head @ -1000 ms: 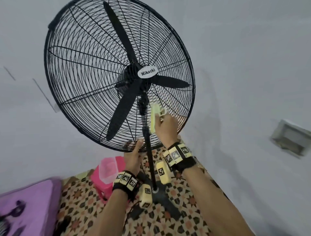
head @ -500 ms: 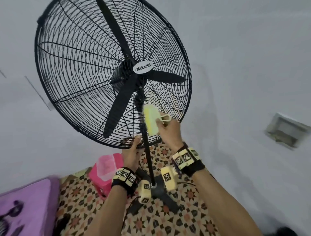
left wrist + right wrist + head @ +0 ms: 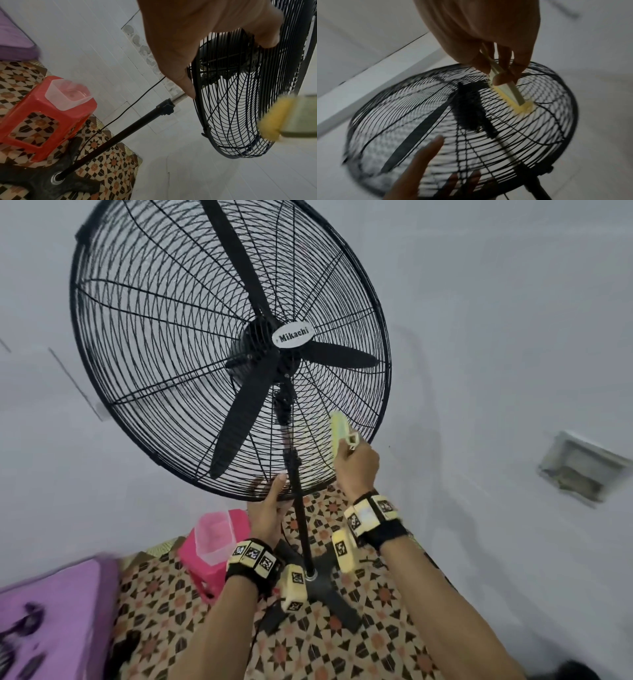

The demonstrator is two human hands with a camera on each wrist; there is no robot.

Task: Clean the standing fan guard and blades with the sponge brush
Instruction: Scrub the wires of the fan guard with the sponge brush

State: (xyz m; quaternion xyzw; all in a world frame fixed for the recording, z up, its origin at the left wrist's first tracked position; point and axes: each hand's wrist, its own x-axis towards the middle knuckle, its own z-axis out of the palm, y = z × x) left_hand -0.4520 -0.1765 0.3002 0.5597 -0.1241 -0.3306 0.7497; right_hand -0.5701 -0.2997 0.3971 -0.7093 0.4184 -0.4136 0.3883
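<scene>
A black standing fan fills the head view, with its wire guard (image 3: 144, 344), three black blades (image 3: 246, 409) and a white hub badge (image 3: 292, 337). My right hand (image 3: 352, 460) pinches the handle of a yellow sponge brush (image 3: 339, 429). The sponge presses on the guard's lower right wires; the right wrist view shows the brush (image 3: 508, 93) lying flat against the guard (image 3: 436, 121). My left hand (image 3: 270, 491) grips the guard's bottom rim, thumb in front and fingers behind the wires. The left wrist view shows the guard (image 3: 231, 128) from the side, and the sponge (image 3: 274, 121) blurred.
The fan's pole (image 3: 301, 525) runs down to a dark cross base (image 3: 329, 594) on patterned floor tiles. A pink stool (image 3: 219, 573) carrying a clear plastic tub (image 3: 212, 532) stands left of the pole. A purple object (image 3: 51, 611) lies at lower left. A wall vent (image 3: 582, 470) sits right.
My right hand has swept the brush from beside the pole to the right, across the guard's lower wires. The left hand has kept its hold on the bottom rim.
</scene>
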